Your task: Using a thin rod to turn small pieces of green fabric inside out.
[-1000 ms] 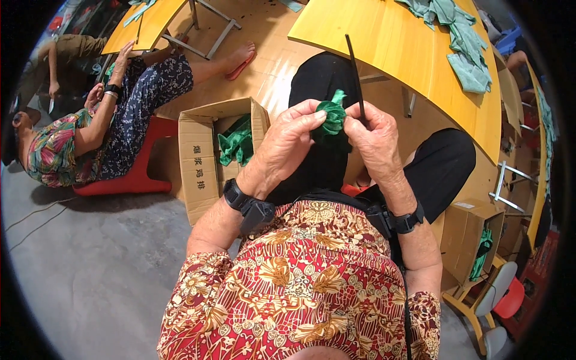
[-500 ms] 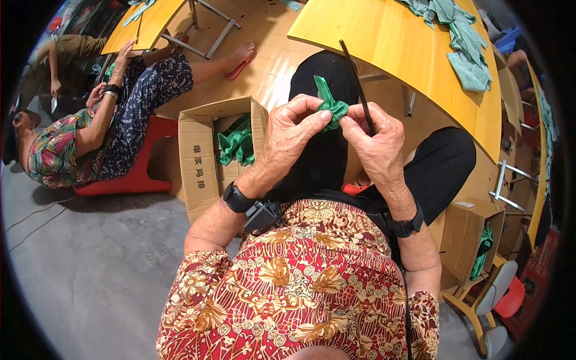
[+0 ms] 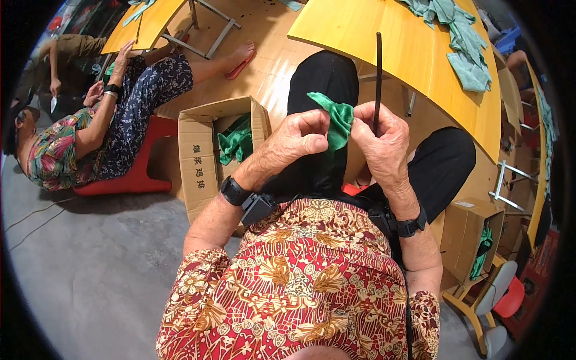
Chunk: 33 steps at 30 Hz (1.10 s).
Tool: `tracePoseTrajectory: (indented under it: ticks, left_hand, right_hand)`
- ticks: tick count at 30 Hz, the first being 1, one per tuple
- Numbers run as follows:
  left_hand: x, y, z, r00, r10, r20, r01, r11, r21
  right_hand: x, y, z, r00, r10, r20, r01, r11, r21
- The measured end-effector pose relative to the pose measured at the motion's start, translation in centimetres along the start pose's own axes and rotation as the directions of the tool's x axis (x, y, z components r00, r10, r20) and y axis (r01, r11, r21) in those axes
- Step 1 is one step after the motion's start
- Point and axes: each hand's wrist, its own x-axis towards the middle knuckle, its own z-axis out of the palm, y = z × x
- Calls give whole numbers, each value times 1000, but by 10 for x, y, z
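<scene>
Above my lap, a small shiny green fabric piece [image 3: 341, 123] is stretched between my two hands, with one pointed end sticking up to the left. My left hand [image 3: 293, 143] pinches its left side between thumb and fingers. The fingertips of my right hand [image 3: 384, 147] grip its right edge. That same hand also holds a thin black rod [image 3: 378, 66], which stands nearly upright between its fingers and extends past the knuckles. Where the fingertips meet the cloth, part of it is hidden.
An open cardboard box [image 3: 198, 159] with green fabric pieces [image 3: 236, 143] stands left of my knees. A yellow table [image 3: 384, 30] bearing pale green cloths [image 3: 465, 45] lies ahead. Another box [image 3: 468, 234] is at right. A seated person [image 3: 90, 129] works at left.
The green piece has gone from a bunched knot shape to a more spread, flatter one. The black rod has swung from leaning left to nearly upright. My right hand has turned slightly.
</scene>
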Motion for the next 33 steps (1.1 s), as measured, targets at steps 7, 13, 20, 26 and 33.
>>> tracePoseTrajectory:
  ticks: [7, 13, 20, 26, 33]
  left_hand:
    - [2, -5, -10, 989, 145, -23, -145, 989, -21]
    - [-9, 9, -14, 986, 141, -93, -128, 983, 134]
    - [-6, 22, 1, 993, 27, -118, -10, 990, 141]
    - [6, 17, 7, 988, 63, -141, -54, 996, 65]
    - [2, 21, 9, 957, 268, -110, -169, 825, 539]
  right_hand:
    - [-1, 4, -6, 995, -52, -87, 51, 999, -6]
    - [-1, 16, -27, 986, -1, -166, 22, 992, 126]
    - [-3, 7, -26, 994, -45, -102, 59, 989, 134]
    - [-4, 5, -19, 992, -112, 65, 109, 993, 49]
    - [5, -4, -29, 970, -192, 149, 210, 971, -112]
